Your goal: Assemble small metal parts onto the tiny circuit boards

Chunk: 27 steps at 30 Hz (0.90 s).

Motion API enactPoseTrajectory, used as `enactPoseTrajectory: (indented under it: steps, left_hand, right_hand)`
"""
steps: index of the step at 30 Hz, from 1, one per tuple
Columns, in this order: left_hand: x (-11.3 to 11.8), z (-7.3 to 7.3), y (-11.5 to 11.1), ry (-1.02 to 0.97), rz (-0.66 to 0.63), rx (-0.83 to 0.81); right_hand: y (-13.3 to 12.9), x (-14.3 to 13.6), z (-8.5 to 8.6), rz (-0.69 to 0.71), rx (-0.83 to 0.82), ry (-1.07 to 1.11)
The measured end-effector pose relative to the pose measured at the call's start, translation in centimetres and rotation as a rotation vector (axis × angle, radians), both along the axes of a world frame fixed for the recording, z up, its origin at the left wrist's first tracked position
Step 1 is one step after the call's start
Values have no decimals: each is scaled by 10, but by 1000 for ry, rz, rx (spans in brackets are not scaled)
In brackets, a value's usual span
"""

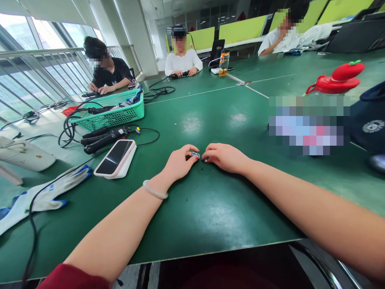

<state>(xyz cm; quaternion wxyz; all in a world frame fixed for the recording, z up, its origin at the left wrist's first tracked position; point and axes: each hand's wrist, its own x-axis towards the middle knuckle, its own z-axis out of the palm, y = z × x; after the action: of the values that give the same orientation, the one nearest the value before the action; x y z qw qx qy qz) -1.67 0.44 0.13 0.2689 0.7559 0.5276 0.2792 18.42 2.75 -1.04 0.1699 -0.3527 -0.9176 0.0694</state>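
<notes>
The left arm [120, 228] is stretched in from seven o'clock, the right arm [300, 196] from four. The left hand [179, 162] is pinched, the right hand [226, 157] curled toward nine o'clock, both held slightly apart.

Smooth green tabletop [192, 120] with glossy patches of reflected light across the center — a perforated, plastic-looking turquoise basket [116, 114] at upper left, a knitted cloth glove [51, 192] at lower left, and a shiny red plastic-looking lid [333, 85] at upper right.
</notes>
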Motion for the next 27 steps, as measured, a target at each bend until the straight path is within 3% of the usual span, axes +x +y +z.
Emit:
enactPoseTrajectory:
  steps: [15, 27]
  left_hand:
    - [-1, 0, 0, 22, 1, 9]
    - [-1, -1, 0, 26, -5, 20]
  right_hand:
    - [1, 1, 3, -83, 52, -101]
    - [-3, 3, 4, -67, -10, -28]
